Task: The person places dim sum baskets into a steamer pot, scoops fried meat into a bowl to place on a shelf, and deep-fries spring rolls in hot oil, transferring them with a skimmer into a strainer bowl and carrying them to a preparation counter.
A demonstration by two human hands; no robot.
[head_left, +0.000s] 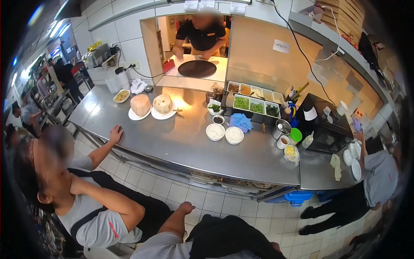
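Note:
My left hand (187, 208) hangs over the tiled floor in front of the steel counter (172, 140), apart from it. Nothing shows in it, and its fingers look loosely extended. Only a sliver of my right hand (275, 246) shows beside my black apron (224, 237); its fingers are hidden. Across the counter are two bowls of rice (215, 132), a crumpled blue cloth (241, 122) and a small bowl of dark food (218, 119). Two peeled coconuts (140, 104) sit on white plates farther left.
At left, a co-worker (95, 198) rests one hand on the counter edge. Another (379, 177) stands at right by white dishes (355, 169). Behind the pass window, a person (202, 36) stands by a dark round tray (197, 68). Ingredient tubs (257, 106) line the counter's back.

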